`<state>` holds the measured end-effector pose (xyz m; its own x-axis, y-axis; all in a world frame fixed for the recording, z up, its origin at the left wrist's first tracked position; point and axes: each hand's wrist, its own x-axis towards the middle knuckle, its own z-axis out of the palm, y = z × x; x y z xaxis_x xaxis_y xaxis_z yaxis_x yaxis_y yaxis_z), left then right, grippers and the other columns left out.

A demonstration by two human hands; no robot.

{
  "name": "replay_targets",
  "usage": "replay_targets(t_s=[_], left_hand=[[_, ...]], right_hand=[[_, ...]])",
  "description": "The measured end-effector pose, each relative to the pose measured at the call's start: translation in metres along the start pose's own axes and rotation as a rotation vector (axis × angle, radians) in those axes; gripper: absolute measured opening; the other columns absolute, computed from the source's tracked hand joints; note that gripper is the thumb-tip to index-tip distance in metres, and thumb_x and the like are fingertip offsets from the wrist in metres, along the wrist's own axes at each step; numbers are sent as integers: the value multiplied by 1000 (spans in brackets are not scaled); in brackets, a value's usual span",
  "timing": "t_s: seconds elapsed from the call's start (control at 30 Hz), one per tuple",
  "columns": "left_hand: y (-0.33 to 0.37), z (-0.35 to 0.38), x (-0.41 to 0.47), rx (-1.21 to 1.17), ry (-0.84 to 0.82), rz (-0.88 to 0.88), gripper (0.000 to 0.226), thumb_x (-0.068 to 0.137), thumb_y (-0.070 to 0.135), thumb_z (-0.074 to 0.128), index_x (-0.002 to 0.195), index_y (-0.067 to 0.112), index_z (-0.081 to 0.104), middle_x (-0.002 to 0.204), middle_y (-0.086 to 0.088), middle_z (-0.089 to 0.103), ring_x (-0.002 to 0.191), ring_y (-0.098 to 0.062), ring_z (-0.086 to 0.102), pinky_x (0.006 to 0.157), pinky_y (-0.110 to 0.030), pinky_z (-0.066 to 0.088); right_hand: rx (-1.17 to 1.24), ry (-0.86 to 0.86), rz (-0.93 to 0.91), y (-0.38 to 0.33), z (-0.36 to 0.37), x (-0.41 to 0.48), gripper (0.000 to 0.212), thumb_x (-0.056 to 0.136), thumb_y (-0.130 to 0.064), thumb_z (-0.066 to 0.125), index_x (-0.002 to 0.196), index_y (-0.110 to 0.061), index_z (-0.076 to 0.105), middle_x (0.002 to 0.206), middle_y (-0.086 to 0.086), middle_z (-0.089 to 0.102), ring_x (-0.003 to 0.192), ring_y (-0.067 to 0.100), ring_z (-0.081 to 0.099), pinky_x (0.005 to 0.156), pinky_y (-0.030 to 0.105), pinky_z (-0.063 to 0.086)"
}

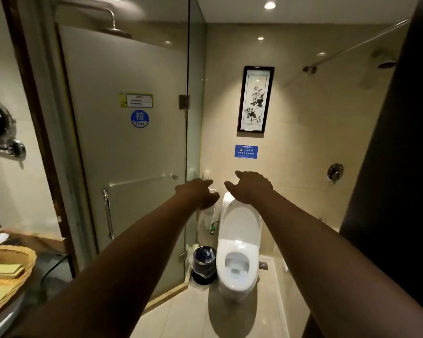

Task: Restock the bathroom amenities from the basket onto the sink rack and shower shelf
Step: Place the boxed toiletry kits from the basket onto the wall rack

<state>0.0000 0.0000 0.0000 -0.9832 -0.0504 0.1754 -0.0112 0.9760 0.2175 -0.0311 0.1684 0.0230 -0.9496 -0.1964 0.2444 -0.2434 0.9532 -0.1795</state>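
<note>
A woven basket (22, 258) sits at the lower left on the dark counter, with flat yellow-green packets (3, 270) inside it. Both my arms stretch forward at mid-height. My left hand (198, 192) and my right hand (250, 186) hover side by side above the toilet, fingers apart, nothing in either. The frosted glass shower door (127, 154) is closed, with a blue PULL sticker (139, 119) and a vertical chrome handle (108, 213). The sink rack and the shower shelf are not in view.
A white toilet (238, 240) with its lid up stands ahead, a black lined bin (204, 263) to its left. A framed picture (255, 98) hangs on the far wall. A chrome wall fitting (7, 142) juts out at left. A dark door edge (401, 142) fills the right.
</note>
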Motion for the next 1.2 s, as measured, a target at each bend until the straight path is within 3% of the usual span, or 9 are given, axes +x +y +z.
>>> replay_targets(t_s=[0.27, 0.43, 0.67, 0.8, 0.9, 1.0, 1.2], left_hand=[[-55, -1, 125, 83, 16, -37, 64, 91, 62, 39, 149, 36, 32, 155, -7, 41, 137, -33, 43, 108, -55, 36], [-102, 16, 174, 235, 9, -100, 66, 92, 63, 40, 151, 35, 30, 155, -5, 39, 139, -32, 38, 107, -57, 33], [-210, 18, 204, 246, 61, -415, 64, 92, 62, 39, 150, 37, 31, 152, 0, 40, 135, -27, 42, 104, -51, 37], [-275, 7, 191, 263, 54, -641, 67, 93, 63, 36, 153, 34, 28, 157, -1, 35, 140, -28, 37, 111, -51, 34], [-313, -5, 162, 266, 98, -777, 67, 88, 65, 37, 148, 36, 36, 151, 0, 43, 136, -29, 43, 103, -51, 40], [-350, -16, 118, 254, 162, -943, 63, 83, 66, 36, 139, 39, 46, 143, 1, 51, 129, -29, 49, 96, -51, 41], [-425, -31, 9, 252, 162, -1275, 72, 83, 73, 30, 148, 41, 35, 156, 2, 39, 140, -29, 39, 106, -58, 36]], right_hand=[[42, -40, -40, -30, 35, 134, 73, 92, -72, 38, 151, -29, 41, 152, 2, 49, 138, 30, 45, 110, 47, 36], [70, -108, -138, -64, 66, 212, 72, 94, -69, 39, 155, -30, 34, 158, 4, 41, 142, 31, 39, 113, 48, 33], [120, -173, -431, -167, 112, 309, 70, 96, -65, 41, 155, -28, 34, 159, 4, 39, 144, 28, 38, 117, 45, 33], [245, -148, -696, -251, 133, 336, 63, 98, -57, 43, 153, -27, 40, 155, 2, 45, 141, 26, 42, 115, 43, 35], [264, -127, -908, -317, 145, 334, 59, 100, -56, 41, 152, -29, 41, 156, 2, 44, 143, 24, 39, 115, 41, 31], [270, -102, -1120, -389, 157, 315, 56, 98, -57, 42, 145, -27, 51, 148, 6, 53, 134, 27, 49, 109, 40, 39], [370, -208, -1396, -511, 189, 236, 62, 95, -60, 42, 148, -29, 46, 148, 2, 54, 134, 26, 51, 106, 44, 44]])
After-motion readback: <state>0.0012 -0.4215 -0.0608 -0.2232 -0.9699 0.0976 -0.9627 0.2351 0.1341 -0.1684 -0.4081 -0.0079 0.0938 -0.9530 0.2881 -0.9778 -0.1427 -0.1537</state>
